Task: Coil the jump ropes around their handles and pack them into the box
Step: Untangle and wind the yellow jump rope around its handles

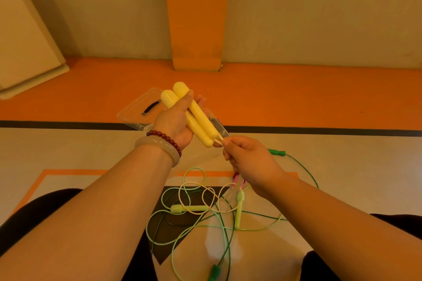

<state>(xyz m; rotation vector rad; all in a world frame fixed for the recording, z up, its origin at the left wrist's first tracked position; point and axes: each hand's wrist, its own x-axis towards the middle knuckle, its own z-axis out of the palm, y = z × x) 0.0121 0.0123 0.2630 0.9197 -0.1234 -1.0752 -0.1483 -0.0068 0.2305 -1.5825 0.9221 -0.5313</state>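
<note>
The left hand (pixel 174 123) held 2 yellow jump-rope handles (pixel 201 118) side by side above the floor, fingers curled under them and the thumb pressed across their far halves. The handles pointed away and to the left, rounded ends far, rope ends near. A red bead bracelet (pixel 169 140) and a pale bangle (pixel 155 146) sat on that wrist.

Just to the right of the handles' near ends, the right hand (pixel 249 159) was curled, its thumb and forefinger pinching the cream rope (pixel 219 137) where it came out of the handles. The rest of this rope dropped behind the right hand and lay in loose loops on the floor nearer the person.

Beyond and partly under the hands lay the clear plastic box (pixel 127 116), with a black strap handle (pixel 150 107) showing at its far left part; whether that part was the lid could not be told.

On the cream floor (pixel 80 148) between the person's knees lay a tangle of 2 more ropes: a pale green one with 2 pale yellow-green handles (pixel 189 208), and a dark green one with 1 green handle (pixel 276 151) at the right and another (pixel 213 272) at the near edge. A pink handle (pixel 236 180) showed just beside the right hand, mostly hidden by it.
</note>
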